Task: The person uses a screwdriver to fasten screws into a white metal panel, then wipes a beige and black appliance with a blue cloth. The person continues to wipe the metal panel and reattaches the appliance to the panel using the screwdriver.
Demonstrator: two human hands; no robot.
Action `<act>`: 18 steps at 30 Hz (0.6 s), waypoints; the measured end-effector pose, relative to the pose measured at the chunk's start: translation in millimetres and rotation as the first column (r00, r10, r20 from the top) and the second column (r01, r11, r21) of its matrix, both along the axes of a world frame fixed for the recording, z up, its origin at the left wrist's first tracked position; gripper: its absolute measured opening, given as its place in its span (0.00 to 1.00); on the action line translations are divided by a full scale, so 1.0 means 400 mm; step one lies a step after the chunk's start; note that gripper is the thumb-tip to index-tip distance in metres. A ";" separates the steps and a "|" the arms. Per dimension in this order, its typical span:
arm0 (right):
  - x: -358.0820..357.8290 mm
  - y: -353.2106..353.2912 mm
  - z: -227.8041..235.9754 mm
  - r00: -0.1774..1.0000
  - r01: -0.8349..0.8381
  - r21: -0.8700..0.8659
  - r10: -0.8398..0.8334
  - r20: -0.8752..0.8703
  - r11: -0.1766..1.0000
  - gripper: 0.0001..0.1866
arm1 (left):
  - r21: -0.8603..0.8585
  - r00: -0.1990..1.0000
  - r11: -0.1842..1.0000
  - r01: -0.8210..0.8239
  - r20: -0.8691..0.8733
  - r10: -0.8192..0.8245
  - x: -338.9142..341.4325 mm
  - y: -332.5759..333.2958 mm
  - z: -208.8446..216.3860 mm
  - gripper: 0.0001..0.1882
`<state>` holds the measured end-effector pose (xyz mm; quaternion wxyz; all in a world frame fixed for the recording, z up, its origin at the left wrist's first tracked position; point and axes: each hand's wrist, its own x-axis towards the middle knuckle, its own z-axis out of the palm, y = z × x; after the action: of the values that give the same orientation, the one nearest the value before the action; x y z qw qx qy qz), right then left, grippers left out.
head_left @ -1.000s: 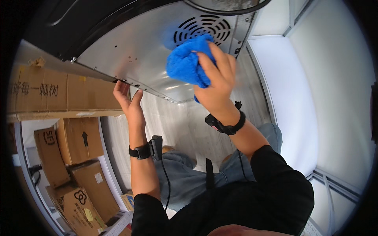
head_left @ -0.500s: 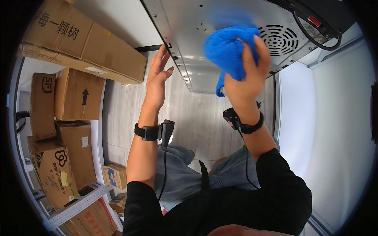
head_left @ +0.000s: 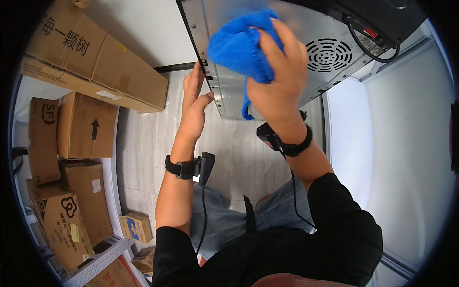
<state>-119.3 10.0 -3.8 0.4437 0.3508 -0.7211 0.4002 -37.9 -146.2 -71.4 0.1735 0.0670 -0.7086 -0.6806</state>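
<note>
A blue cloth (head_left: 239,45) is bunched under my right hand (head_left: 282,81), whose fingers are pressed round its right side. It lies against the silvery metal panel (head_left: 311,26) of a large boxy appliance, near the panel's left part, and a loose corner hangs down toward me. Right of the cloth, the panel has a round slotted vent (head_left: 329,55). My left hand (head_left: 193,103) rests along the panel's dark left edge with its fingers stretched out. Its thumb touches or nearly touches the edge, and some fingertips are partly hidden there. Black straps with small dark devices circle both wrists.
A black cord (head_left: 382,58) loops beside a red switch (head_left: 370,32) at the appliance's far right. Cardboard boxes (head_left: 86,131) fill a shelf on the left, with a long carton (head_left: 126,69) above. A small box (head_left: 136,227) stands on the grey floor (head_left: 229,158). White panels line the right.
My right hand has slid the cloth leftward and slightly away across the panel, uncovering more around the vent. My left hand stays by the left edge; the whole view has shifted slightly.
</note>
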 end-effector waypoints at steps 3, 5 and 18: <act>0.023 -0.040 -0.004 0.997 -0.059 0.048 0.056 0.055 0.997 0.34 | 0.134 0.998 0.990 0.051 -0.054 -0.044 0.001 -0.002 -0.005 0.40; 0.028 -0.051 -0.011 0.993 -0.109 0.039 0.107 0.059 0.993 0.32 | 0.172 0.998 0.983 0.067 -0.032 -0.062 0.007 -0.018 -0.008 0.39; 0.008 0.008 -0.047 1.000 -0.023 0.079 0.024 -0.014 0.997 0.30 | 0.211 0.996 0.976 0.060 -0.070 -0.046 0.005 -0.028 -0.031 0.40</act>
<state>-116.0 13.4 -22.5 0.4301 0.3797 -0.7288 0.3738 -35.8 -157.4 -83.9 0.1699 0.0442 -0.6273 -0.7587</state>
